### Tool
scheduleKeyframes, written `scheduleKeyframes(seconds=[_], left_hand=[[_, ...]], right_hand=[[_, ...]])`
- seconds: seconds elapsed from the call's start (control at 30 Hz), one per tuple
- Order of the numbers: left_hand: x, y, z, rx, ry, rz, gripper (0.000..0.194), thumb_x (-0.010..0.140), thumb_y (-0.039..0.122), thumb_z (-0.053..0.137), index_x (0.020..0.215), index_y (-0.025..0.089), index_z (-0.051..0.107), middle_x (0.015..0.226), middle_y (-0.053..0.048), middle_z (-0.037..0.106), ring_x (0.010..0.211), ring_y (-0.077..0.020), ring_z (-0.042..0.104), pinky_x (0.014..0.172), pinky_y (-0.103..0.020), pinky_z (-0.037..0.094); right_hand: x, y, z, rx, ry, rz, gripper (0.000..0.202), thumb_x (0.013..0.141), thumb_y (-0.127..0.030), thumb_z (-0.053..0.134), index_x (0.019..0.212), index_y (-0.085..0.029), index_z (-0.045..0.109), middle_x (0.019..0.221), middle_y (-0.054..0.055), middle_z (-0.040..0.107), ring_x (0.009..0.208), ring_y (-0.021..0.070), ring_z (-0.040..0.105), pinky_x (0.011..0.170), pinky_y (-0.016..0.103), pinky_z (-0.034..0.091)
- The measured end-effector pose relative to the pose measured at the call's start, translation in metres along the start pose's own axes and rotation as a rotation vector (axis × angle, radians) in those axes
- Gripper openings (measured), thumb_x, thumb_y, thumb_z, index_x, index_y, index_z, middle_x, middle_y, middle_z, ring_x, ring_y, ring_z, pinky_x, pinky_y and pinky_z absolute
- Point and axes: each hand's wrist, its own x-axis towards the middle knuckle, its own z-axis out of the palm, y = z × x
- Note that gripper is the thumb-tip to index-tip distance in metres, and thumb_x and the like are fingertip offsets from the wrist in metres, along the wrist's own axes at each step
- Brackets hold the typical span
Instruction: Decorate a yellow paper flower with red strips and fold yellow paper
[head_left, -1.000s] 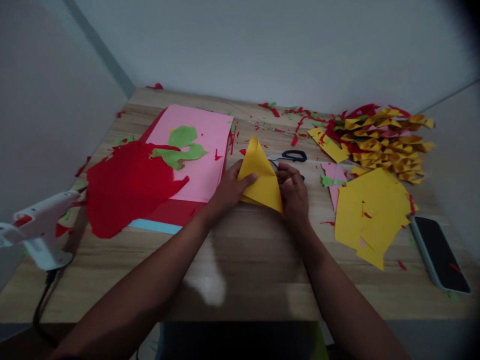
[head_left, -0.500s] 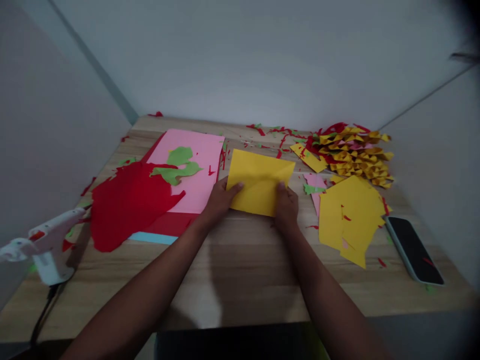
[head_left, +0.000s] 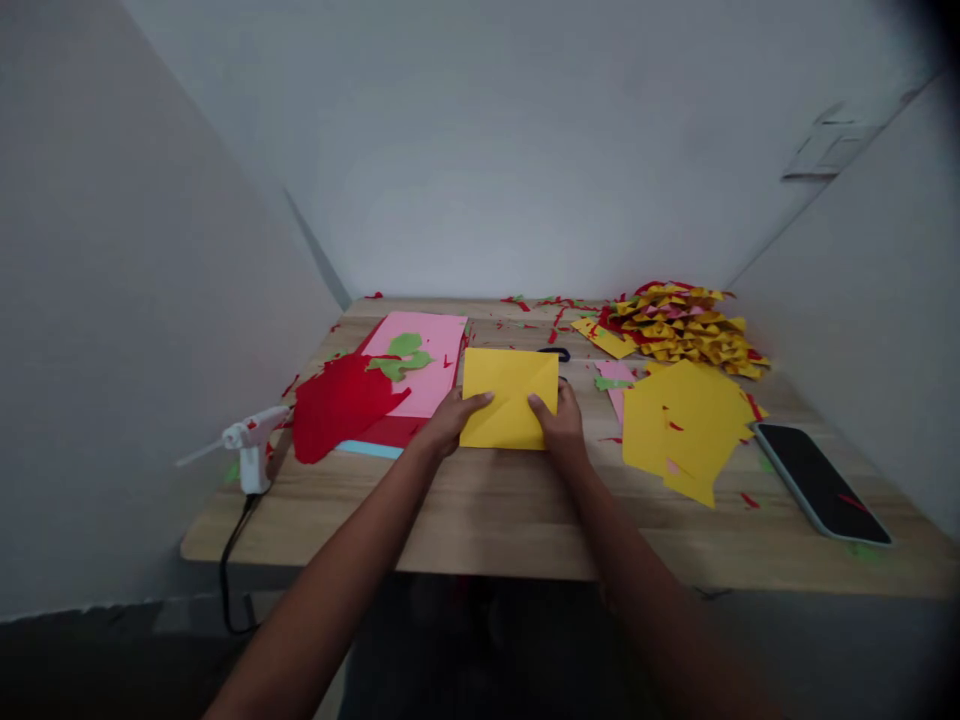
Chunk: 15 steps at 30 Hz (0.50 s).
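Observation:
A yellow sheet of paper (head_left: 506,385), roughly square, is held up over the middle of the wooden table (head_left: 480,525). My left hand (head_left: 453,417) grips its lower left side, thumb on the near face and fingers behind. On the right side, my right hand (head_left: 561,420) pinches it the same way, its thumb pressed on the face. Behind the sheet's top right corner shows a dark loop (head_left: 555,354), perhaps a scissors handle; the rest of it is hidden.
Pink sheets (head_left: 427,395), a red cutout (head_left: 337,400) and green scraps (head_left: 401,362) lie left. A white glue gun (head_left: 255,450) stands at the left edge. Rightward are yellow cut pieces (head_left: 675,420), a folded yellow paper pile (head_left: 690,325) and a phone (head_left: 817,480).
My view has lifted and shifted, showing more wall and the table's front edge. The yellow sheet looks narrower now, my right hand closer to my left. The dark loop has come into sight.

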Motion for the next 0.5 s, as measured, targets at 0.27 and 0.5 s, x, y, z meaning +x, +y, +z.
scheduleKeyframes(seconds=[0.27, 0.5], left_hand=[[-0.081, 0.002, 0.031, 0.089, 0.212, 0.101, 0.052, 0.066, 0.042, 0.083, 0.105, 0.012, 0.068, 0.098, -0.012, 0.077, 0.082, -0.0263, 0.074, 0.072, -0.035, 0.058], [-0.122, 0.002, 0.055, 0.352, 0.141, 0.220, 0.045, 0.072, 0.046, 0.079, 0.104, 0.017, 0.066, 0.097, -0.006, 0.074, 0.082, -0.0207, 0.068, 0.067, -0.027, 0.055]], right_hand=[[-0.102, -0.032, -0.028, -0.563, -0.060, -0.269, 0.062, 0.080, -0.052, 0.073, 0.134, -0.026, 0.058, 0.137, 0.016, 0.052, 0.126, 0.0334, 0.055, 0.103, 0.057, 0.049], [-0.122, -0.077, -0.027, -0.536, -0.091, -0.327, 0.055, 0.082, -0.048, 0.073, 0.129, -0.024, 0.061, 0.149, 0.017, 0.048, 0.139, 0.0345, 0.046, 0.109, 0.057, 0.044]])
